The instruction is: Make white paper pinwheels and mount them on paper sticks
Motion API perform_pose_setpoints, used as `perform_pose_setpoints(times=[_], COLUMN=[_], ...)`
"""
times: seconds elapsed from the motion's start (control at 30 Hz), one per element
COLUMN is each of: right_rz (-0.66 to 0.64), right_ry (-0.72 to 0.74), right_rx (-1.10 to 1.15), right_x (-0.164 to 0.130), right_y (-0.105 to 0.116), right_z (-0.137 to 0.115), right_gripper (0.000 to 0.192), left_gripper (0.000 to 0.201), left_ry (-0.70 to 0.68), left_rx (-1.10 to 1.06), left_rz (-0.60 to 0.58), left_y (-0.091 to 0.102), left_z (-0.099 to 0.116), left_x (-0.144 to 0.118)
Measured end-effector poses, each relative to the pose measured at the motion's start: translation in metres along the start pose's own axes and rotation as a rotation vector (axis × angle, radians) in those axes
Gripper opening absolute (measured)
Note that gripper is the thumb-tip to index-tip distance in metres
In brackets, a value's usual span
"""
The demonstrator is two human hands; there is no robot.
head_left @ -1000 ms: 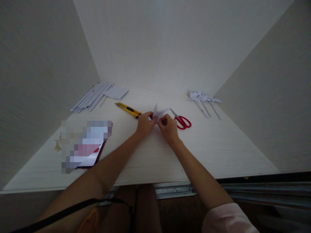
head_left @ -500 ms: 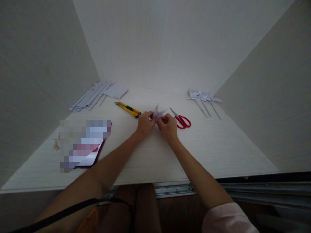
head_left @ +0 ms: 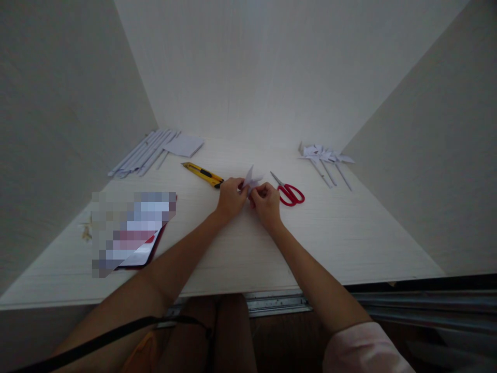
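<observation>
Between my hands, above the middle of the white table, is a small folded piece of white paper (head_left: 249,177) with pointed flaps standing up. My left hand (head_left: 231,197) pinches its left side. My right hand (head_left: 267,202) is closed with thumb and fingertips on its right side, and the spot where the fingers meet is partly hidden. Just left of my left hand lies a yellow utility knife (head_left: 202,174), its end touching or passing behind the fingers. To the right of my right hand are scissors (head_left: 290,194) with red handles.
Rolled white paper sticks (head_left: 145,153) lie at the back left, with a paper sheet (head_left: 185,145) beside them. Several paper pinwheels on sticks (head_left: 322,155) lie at the back right. A partly blurred phone (head_left: 145,254) rests at front left. Walls enclose the table (head_left: 349,243).
The right-hand flap of the paper now looks bent inward, closer to my fingers. Both hands keep their hold and have hardly moved; the whole view has shifted slightly.
</observation>
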State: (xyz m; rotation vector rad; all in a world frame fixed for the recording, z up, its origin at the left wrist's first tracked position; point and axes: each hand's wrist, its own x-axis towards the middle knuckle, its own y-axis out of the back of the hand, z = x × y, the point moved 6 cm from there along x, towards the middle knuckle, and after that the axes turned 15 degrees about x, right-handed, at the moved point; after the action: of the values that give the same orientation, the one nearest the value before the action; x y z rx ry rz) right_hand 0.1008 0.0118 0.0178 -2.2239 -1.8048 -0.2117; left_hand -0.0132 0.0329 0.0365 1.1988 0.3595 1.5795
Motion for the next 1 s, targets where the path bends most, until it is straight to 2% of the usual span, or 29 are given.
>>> perform_pose_setpoints(times=[0.23,0.5,0.6,0.8,1.0], right_rz=[0.047,0.033,0.021,-0.014,-0.087], right_ry=[-0.086,-0.028,0.002,0.227,0.356], right_rx=[0.178,0.082,-0.010,-0.368,-0.538], right_x=[0.001,0.000,0.001,0.000,-0.004], right_y=[0.000,0.000,-0.001,-0.005,-0.013], right_z=[0.007,0.005,0.002,-0.016,-0.022], right_gripper=[0.012,0.013,0.013,0.010,0.005], left_gripper=[0.012,0.014,0.014,0.021,0.020], left_ry=[-0.069,-0.061,-0.041,0.129,0.197], left_rx=[0.049,0.055,0.014,-0.077,-0.193], left_rz=[0.013,0.032,0.031,-0.012,-0.069], left_y=[0.002,0.002,0.003,0.001,-0.007], left_z=[0.005,0.003,0.001,-0.009,-0.016], left_x=[-0.001,-0.001,-0.001,0.001,0.004])
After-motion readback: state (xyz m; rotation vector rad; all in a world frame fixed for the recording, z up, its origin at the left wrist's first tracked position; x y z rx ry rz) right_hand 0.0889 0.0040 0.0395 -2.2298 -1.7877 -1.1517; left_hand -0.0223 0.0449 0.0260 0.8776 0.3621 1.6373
